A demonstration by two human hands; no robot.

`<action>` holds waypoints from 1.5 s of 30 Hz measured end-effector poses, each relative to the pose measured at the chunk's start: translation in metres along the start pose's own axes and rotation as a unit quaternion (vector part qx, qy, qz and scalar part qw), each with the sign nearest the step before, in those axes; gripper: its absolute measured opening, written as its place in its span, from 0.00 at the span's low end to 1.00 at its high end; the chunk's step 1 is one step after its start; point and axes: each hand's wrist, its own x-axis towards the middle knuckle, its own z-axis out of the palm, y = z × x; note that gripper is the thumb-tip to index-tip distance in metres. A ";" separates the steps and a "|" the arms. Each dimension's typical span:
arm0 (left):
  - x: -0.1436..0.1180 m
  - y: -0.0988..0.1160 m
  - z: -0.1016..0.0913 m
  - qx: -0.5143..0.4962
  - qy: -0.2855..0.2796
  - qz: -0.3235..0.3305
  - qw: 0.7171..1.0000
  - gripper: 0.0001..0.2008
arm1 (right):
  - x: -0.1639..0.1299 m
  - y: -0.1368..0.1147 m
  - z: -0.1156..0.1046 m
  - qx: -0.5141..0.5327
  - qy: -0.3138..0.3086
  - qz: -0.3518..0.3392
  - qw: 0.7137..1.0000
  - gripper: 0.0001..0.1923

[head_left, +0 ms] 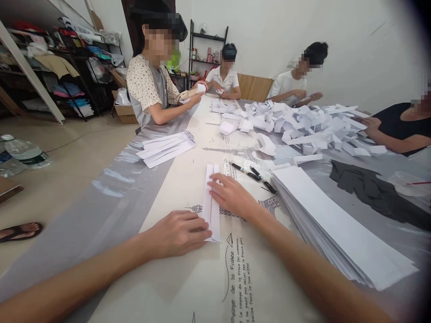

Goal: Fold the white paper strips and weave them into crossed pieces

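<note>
A narrow strip of folded white paper (208,202) lies lengthwise before me on the printed tablecloth, a fold line running along it. My left hand (183,231) is curled over its near end, fingers close together and their tips at the right edge; the thumb is hidden. At the far half, my right hand (232,193) has its fingers apart, bent, with the tips touching the strip's right side. To the right lies a thick stack of long white paper pieces (336,220). Several pens (252,172) rest just beyond my right hand.
A big heap of folded white paper pieces (296,125) covers the table's far right. More folded strips (166,146) lie at the left. A dark cloth (370,184) is beyond the stack. Several people sit around the table, one person (151,89) at the left holding paper.
</note>
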 end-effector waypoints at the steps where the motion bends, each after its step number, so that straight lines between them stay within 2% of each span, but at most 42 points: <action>1: 0.000 -0.001 0.001 -0.004 -0.003 -0.005 1.000 0.08 | -0.009 -0.006 -0.007 0.052 -0.023 -0.022 0.998 0.14; 5: 0.000 -0.002 0.003 -0.039 0.005 -0.031 0.999 0.09 | -0.049 -0.031 -0.034 0.208 -0.098 -0.067 0.971 0.13; 9: 0.000 -0.003 0.005 -0.078 0.004 -0.056 0.995 0.10 | -0.068 -0.045 -0.036 0.227 -0.102 -0.029 0.968 0.15; 12: 0.000 -0.003 0.005 -0.098 0.014 -0.072 0.993 0.10 | -0.069 -0.048 -0.027 0.227 -0.076 -0.003 0.971 0.05; 19: -0.007 -0.001 -0.001 -0.174 -0.029 -0.127 0.976 0.06 | -0.073 -0.060 -0.015 0.122 -0.048 -0.017 0.991 0.08; 26: -0.008 -0.003 -0.010 -0.192 -0.056 -0.125 0.972 0.05 | -0.071 -0.069 -0.012 0.045 -0.032 -0.052 0.997 0.14; 31: -0.007 -0.004 -0.016 -0.213 -0.085 -0.143 0.963 0.05 | -0.071 -0.071 -0.008 0.041 -0.009 -0.055 0.998 0.12; 36: -0.006 -0.003 -0.012 -0.234 -0.055 -0.145 0.960 0.07 | -0.067 -0.074 -0.005 0.046 0.004 -0.048 0.998 0.10; 41: -0.002 0.000 -0.012 -0.291 -0.041 -0.206 0.933 0.07 | -0.066 -0.075 -0.004 0.078 0.009 -0.016 0.997 0.10; 45: 0.000 0.002 -0.011 -0.291 -0.049 -0.243 0.924 0.09 | -0.068 -0.072 -0.004 0.107 -0.004 0.032 0.994 0.07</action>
